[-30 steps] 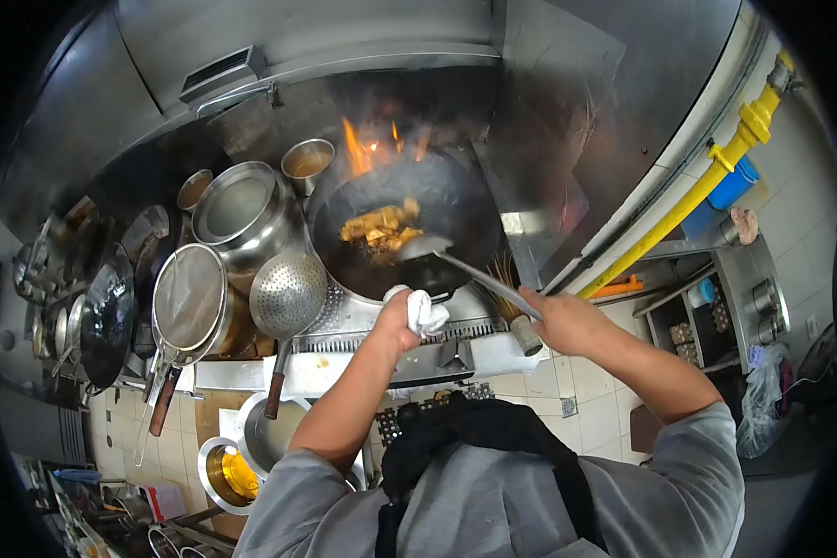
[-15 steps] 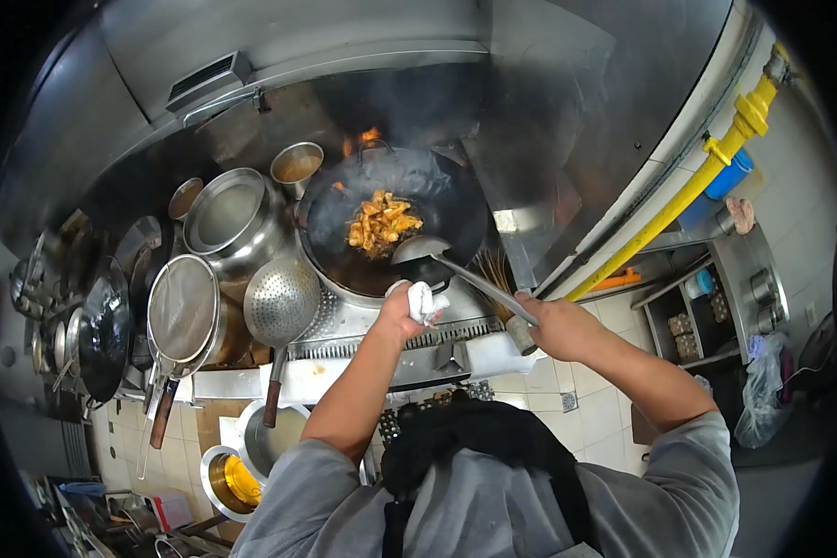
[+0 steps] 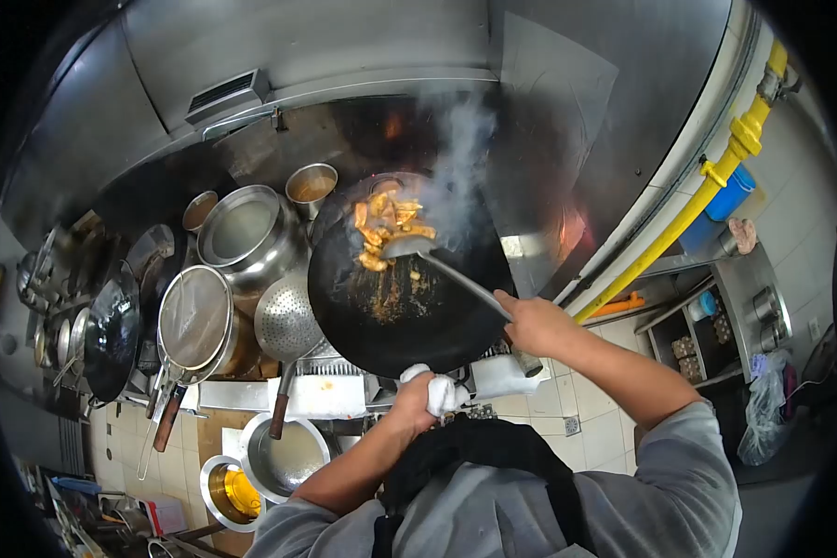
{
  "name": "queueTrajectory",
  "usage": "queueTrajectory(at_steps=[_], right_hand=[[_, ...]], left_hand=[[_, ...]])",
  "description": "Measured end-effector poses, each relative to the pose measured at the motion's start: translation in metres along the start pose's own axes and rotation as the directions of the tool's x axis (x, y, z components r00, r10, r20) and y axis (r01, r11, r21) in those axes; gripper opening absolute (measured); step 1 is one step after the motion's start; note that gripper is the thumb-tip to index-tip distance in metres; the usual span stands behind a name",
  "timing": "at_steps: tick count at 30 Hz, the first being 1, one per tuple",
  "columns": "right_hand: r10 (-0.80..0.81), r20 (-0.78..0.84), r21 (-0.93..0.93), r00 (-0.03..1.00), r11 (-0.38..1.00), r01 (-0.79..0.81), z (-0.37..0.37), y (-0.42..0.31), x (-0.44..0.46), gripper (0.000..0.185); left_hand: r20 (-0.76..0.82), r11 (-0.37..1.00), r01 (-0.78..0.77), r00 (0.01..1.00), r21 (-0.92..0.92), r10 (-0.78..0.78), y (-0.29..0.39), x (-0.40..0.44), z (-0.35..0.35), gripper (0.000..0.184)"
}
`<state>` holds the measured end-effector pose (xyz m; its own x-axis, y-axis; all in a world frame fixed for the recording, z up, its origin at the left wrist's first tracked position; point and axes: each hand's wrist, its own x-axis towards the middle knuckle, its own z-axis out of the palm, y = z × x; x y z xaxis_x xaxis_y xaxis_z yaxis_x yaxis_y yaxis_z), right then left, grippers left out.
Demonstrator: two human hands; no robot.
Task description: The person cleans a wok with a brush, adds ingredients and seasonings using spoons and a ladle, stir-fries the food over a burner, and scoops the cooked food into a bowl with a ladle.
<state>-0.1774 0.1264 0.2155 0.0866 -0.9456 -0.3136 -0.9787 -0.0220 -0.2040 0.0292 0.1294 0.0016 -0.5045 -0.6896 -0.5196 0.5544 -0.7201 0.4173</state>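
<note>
My left hand (image 3: 416,402) is closed around a white cloth (image 3: 444,394) at the near rim of the black wok (image 3: 456,316); the wok's handle is hidden there. My right hand (image 3: 536,325) grips the handle of a metal ladle (image 3: 465,282), which slants up to the left. The ladle's bowl touches browned food pieces (image 3: 391,219) bunched toward the wok's far left side. Brown bits and oil streaks lie on the wok's bare surface below them. Smoke rises from the far side of the wok.
Left of the wok are a perforated skimmer (image 3: 288,318), a mesh strainer (image 3: 195,318), a metal pot (image 3: 242,232) and a small sauce pot (image 3: 312,184). Below stand a pan of liquid (image 3: 288,456) and a bowl of yellow oil (image 3: 221,493). A yellow pipe (image 3: 660,237) runs along the right.
The wok has come toward me and tilted, with my left hand lower. The food has shifted toward the wok's far side. Flames behind the wok have shrunk, and smoke now rises at its far right.
</note>
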Motion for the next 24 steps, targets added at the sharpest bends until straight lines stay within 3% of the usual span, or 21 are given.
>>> queueTrajectory(at_steps=[3, 4, 6, 7, 9, 10, 11, 13, 15, 16, 17, 18, 19, 20, 21, 23, 24], right_hand=[[-0.073, 0.029, -0.054, 0.997, 0.996, 0.074, 0.0, 0.01, -0.013, 0.058], [-0.053, 0.08, -0.077, 0.995, 0.995, 0.059, -0.003, 0.005, -0.015, 0.057], [-0.058, 0.04, -0.076, 0.997, 0.995, 0.061, 0.014, 0.006, -0.001, 0.056], [-0.06, 0.011, -0.065, 0.998, 0.996, 0.06, 0.022, 0.005, 0.006, 0.056], [-0.026, -0.006, -0.06, 1.0, 0.998, 0.025, 0.028, 0.0, 0.021, 0.053], [0.013, -0.045, -0.058, 0.999, 0.998, -0.015, 0.031, 0.0, 0.024, 0.05], [0.051, -0.083, -0.056, 0.995, 0.997, -0.056, 0.031, 0.001, 0.026, 0.047], [0.044, -0.124, -0.027, 0.991, 0.999, -0.048, 0.009, 0.006, 0.012, 0.042], [-0.037, -0.177, -0.05, 0.984, 0.998, 0.028, -0.002, 0.03, 0.011, 0.032], [0.044, -0.024, 0.094, 0.999, 0.995, -0.041, -0.025, 0.027, 0.013, 0.027], [0.102, 0.133, 0.225, 0.986, 0.966, -0.13, -0.045, 0.023, 0.013, 0.024], [0.104, 0.129, 0.226, 0.986, 0.965, -0.132, -0.049, 0.027, 0.019, 0.024], [0.191, 0.193, 0.423, 0.962, 0.869, -0.257, -0.052, 0.032, 0.026, 0.02], [0.254, 0.268, 0.595, 0.929, 0.715, -0.367, -0.056, 0.036, 0.033, 0.016], [0.254, 0.252, 0.606, 0.934, 0.711, -0.357, -0.062, 0.041, 0.038, 0.016], [0.343, 0.433, 0.76, 0.833, 0.357, -0.543, -0.067, 0.052, 0.044, 0.02], [0.293, 0.464, 0.74, 0.836, 0.391, -0.547, -0.069, 0.053, 0.044, 0.019]], left_hand=[[0.086, 0.99, 0.14, 0.986, 0.005, -0.14, 0.066, -0.017, 0.06, 0.022], [-0.001, 0.988, 0.119, 0.993, 0.095, -0.119, 0.081, -0.004, 0.062, 0.024], [-0.008, 0.986, 0.158, 0.987, 0.052, -0.158, 0.096, 0.023, 0.051, 0.025], [-0.042, 0.985, 0.161, 0.986, 0.068, -0.159, 0.097, 0.028, 0.048, 0.025], [0.066, 0.998, 0.056, 0.996, 0.007, -0.057, 0.071, 0.048, 0.016, 0.023], [0.104, 0.996, 0.089, 0.99, 0.018, -0.09, 0.052, 0.053, -0.01, 0.02], [0.193, 0.966, 0.257, 0.949, -0.024, -0.248, 0.041, 0.035, -0.02, 0.019], [0.036, 0.997, 0.056, 0.998, 0.046, -0.057, 0.014, 0.013, -0.011, 0.016], [-0.05, 0.994, 0.11, 0.993, -0.014, -0.111, 0.032, -0.002, 0.017, 0.014], [0.076, 0.982, 0.182, 0.981, -0.047, -0.179, 0.049, 0.006, 0.024, 0.017], [0.056, 0.979, 0.174, 0.982, 0.103, -0.18, 0.074, -0.001, 0.047, 0.024], [0.076, 0.983, 0.164, 0.982, 0.084, -0.17, 0.081, 0.016, 0.04, 0.027], [0.102, 0.986, 0.148, 0.983, 0.072, -0.154, 0.089, 0.027, 0.041, 0.029], [0.021, 0.985, 0.115, 0.993, 0.132, -0.119, 0.086, 0.029, 0.039, 0.027], [0.002, 0.975, 0.002, 1.0, 0.221, -0.003, 0.077, 0.029, 0.032, 0.022], [-0.244, 0.886, -0.033, 0.956, 0.463, 0.163, 0.049, 0.023, 0.013, 0.024], [-0.264, 0.797, -0.061, 0.926, 0.601, 0.27, 0.035, 0.003, 0.018, 0.029]])
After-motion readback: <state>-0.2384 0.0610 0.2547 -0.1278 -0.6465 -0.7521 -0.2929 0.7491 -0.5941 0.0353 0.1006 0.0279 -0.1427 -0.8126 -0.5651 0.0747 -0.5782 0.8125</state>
